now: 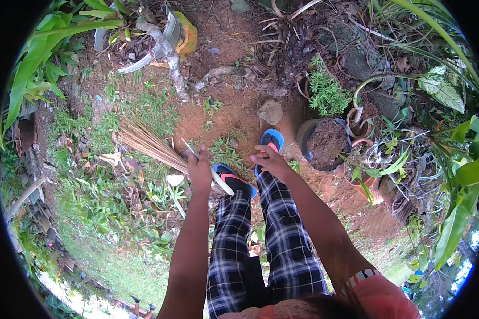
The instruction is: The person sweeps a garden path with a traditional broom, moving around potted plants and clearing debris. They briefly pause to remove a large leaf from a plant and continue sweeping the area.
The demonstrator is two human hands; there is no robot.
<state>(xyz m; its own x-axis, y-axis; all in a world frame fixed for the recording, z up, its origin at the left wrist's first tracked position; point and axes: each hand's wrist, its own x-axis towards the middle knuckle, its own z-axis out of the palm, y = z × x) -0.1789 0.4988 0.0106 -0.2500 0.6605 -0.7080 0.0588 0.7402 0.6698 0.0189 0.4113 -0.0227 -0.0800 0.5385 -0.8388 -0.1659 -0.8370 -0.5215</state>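
My left hand (199, 171) grips the handle of a stick broom (149, 143), a bundle of thin tan sticks fanned out over the ground to the upper left, with a white handle end pointing toward my feet. My right hand (270, 158) hangs over my right foot, fingers loosely spread, holding nothing. Both feet wear blue flip-flops (272, 139) on red-brown soil, and my legs are in black-and-white checked trousers (282, 234).
A dark pot filled with soil (325, 142) stands to the right of my feet, with smaller clay pots (360, 127) and leafy plants around it. A stone (270, 112) lies just ahead. Grass, weeds and dry leaves cover the left; a pale branch (167, 56) and debris lie beyond.
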